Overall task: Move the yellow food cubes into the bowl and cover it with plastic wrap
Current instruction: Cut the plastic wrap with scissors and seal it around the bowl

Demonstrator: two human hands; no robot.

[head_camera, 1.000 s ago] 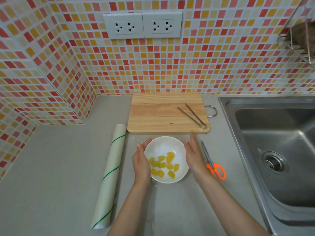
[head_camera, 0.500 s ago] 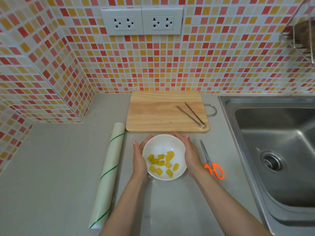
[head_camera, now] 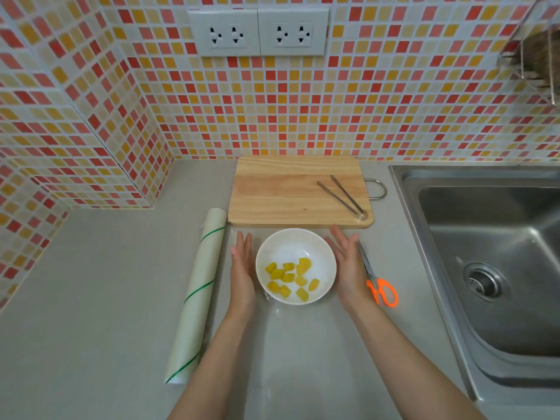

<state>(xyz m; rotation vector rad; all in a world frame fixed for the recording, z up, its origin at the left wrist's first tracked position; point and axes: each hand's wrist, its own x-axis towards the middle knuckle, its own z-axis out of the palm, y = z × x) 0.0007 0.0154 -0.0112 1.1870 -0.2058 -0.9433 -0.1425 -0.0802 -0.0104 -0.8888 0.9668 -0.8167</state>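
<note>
A grey counter (head_camera: 91, 298) carries a white bowl (head_camera: 324, 253) holding the yellow cubes (head_camera: 289, 278). The left hand (head_camera: 242, 268) and right hand (head_camera: 348, 265) flank it, flat and open, holding nothing. Beyond lies a cutting board (head_camera: 281, 189) with tongs (head_camera: 342, 194).

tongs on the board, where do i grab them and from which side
Grip the tongs across both arms near the middle, coming from above with the right hand. They lie flat on the board, joined end toward you at its near right corner, arms spreading away, so a pinch there should squeeze them shut.
</note>
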